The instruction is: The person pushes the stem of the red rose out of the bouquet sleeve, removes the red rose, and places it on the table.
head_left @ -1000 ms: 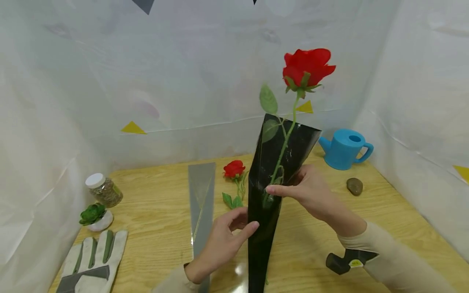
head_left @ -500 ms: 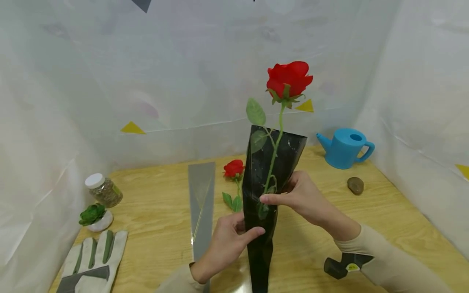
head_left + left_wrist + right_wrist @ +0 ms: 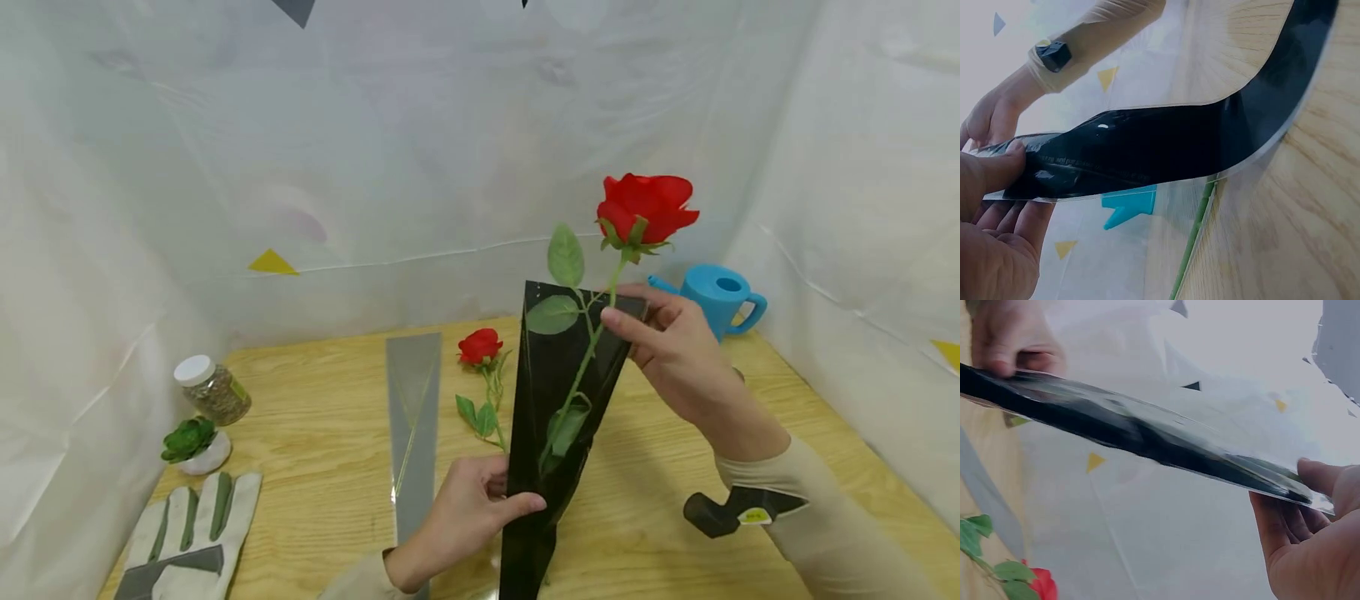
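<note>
A black-backed, clear-fronted flower sleeve [image 3: 567, 367] stands tilted above the table, with a red rose [image 3: 647, 208] in it. The bloom and an upper leaf rise above the sleeve's rim; the green stem [image 3: 581, 371] shows through the front. My left hand [image 3: 468, 508] pinches the sleeve lower down, thumb in front and fingers behind. Up near the rim, my right hand [image 3: 678, 358] grips the sleeve's right edge, its thumb over the stem and its fingers behind. In the left wrist view the sleeve's narrow lower part [image 3: 1166, 140] bends down along the table.
Left of the held sleeve lie a second red rose [image 3: 480, 346] and a flat grey-looking sleeve [image 3: 412, 400]. A glove [image 3: 191, 533], a potted succulent [image 3: 202, 454] and a lidded jar [image 3: 213, 390] line the left side. A blue watering can [image 3: 716, 292] stands back right.
My right hand has moved from the sleeve's middle up to its rim at the rose stem. The rose and sleeve dip lower; the bloom swings left, then right. My left hand keeps its hold, slightly lower.
</note>
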A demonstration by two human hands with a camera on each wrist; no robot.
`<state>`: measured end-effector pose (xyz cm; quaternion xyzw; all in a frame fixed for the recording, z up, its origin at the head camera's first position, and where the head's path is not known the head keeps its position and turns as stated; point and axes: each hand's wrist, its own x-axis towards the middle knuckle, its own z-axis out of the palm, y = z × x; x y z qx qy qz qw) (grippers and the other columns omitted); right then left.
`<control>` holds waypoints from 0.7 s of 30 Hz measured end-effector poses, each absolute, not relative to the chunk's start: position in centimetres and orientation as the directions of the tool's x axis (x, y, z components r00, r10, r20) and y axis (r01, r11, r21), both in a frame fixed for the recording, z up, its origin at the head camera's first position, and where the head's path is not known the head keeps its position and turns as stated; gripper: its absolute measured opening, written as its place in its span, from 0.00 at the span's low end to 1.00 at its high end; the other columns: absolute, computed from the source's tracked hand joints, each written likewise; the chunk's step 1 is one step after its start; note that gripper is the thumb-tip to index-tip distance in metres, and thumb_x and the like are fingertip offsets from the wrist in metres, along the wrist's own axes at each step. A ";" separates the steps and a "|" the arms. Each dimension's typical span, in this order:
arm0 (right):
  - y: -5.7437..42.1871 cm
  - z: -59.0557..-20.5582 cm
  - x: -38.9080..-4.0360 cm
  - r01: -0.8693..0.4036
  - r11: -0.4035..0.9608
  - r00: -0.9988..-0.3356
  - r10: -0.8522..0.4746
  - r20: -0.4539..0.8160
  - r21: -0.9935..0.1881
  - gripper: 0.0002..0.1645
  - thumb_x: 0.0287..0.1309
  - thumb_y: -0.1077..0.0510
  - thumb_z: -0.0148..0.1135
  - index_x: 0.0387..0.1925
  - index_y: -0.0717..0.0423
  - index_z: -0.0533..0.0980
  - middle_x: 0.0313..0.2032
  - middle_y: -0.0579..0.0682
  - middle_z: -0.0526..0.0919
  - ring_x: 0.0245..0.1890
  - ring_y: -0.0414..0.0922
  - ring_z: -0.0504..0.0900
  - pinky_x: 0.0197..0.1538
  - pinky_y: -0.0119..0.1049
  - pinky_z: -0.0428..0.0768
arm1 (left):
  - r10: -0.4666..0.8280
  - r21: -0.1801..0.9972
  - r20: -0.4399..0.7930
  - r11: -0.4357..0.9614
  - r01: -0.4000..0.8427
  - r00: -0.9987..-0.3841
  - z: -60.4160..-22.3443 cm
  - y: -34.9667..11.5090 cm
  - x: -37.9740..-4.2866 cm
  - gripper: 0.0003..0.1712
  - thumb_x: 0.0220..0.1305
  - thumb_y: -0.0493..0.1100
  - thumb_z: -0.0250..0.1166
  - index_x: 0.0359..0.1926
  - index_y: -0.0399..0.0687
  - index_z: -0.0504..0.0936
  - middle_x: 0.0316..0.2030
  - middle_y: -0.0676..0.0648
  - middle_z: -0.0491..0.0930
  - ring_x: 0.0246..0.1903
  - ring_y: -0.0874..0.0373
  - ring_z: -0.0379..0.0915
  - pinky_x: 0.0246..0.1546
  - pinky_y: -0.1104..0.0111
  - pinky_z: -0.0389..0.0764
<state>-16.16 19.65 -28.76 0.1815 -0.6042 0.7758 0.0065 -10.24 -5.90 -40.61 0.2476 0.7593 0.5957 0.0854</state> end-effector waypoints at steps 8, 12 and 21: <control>21.3 -27.1 -17.1 -0.265 -0.483 -0.862 -0.271 0.429 -0.835 0.15 0.72 0.72 0.47 0.54 0.76 0.73 0.46 0.60 0.82 0.47 0.53 0.82 0.60 0.38 0.72 | 0.540 0.930 0.172 0.187 0.317 -0.824 -40.9 -6.5 -10.1 0.35 0.57 0.49 0.74 0.19 0.51 0.52 0.18 0.55 0.43 0.18 0.63 0.40 0.23 0.71 0.53; 21.6 -27.0 -17.2 -0.280 -0.470 -0.860 -0.264 0.436 -0.837 0.15 0.70 0.73 0.48 0.54 0.77 0.73 0.45 0.61 0.82 0.45 0.53 0.82 0.58 0.39 0.74 | 0.550 0.931 0.157 0.196 0.309 -0.820 -41.0 -6.6 -10.1 0.35 0.58 0.49 0.74 0.18 0.50 0.53 0.18 0.55 0.43 0.18 0.62 0.39 0.23 0.71 0.53; 22.2 -26.6 -17.0 -0.279 -0.477 -0.857 -0.268 0.440 -0.833 0.19 0.66 0.79 0.49 0.57 0.76 0.72 0.43 0.61 0.83 0.42 0.55 0.84 0.54 0.40 0.78 | 0.576 0.960 0.121 0.141 0.244 -0.808 -40.6 -7.0 -10.2 0.06 0.59 0.45 0.73 0.34 0.50 0.86 0.22 0.58 0.81 0.22 0.68 0.77 0.29 0.75 0.76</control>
